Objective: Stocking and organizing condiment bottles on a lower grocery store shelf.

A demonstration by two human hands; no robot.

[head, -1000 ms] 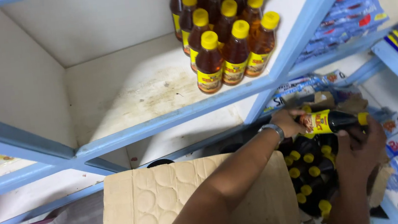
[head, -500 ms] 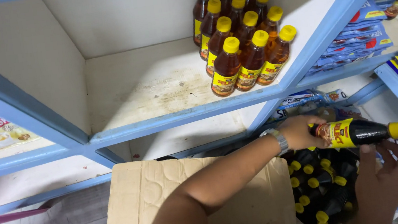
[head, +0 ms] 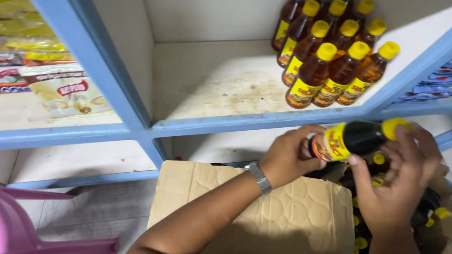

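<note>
Nearest the camera, an open cardboard carton (head: 260, 215) sits on the floor, its flap folded out toward 9 o'clock. Packed inside it at 4 o'clock are more dark bottles with yellow caps (head: 379, 158), so plenty is left to unload. Just above the carton both hands hold one dark sauce bottle (head: 357, 138) lying on its side, cap pointing to 3 o'clock. The left hand (head: 290, 156), a watch on its wrist, is curled around the labelled base. The right hand (head: 396, 181) cups the neck end from below, fingers spread and touching the cap. Farther off at 1 o'clock, a white shelf with blue edging (head: 248, 119) already carries a cluster of amber bottles with yellow caps (head: 336, 44) standing upright toward its right side; the left part is bare. At 9 o'clock stands a pink plastic chair (head: 16, 244).
</note>
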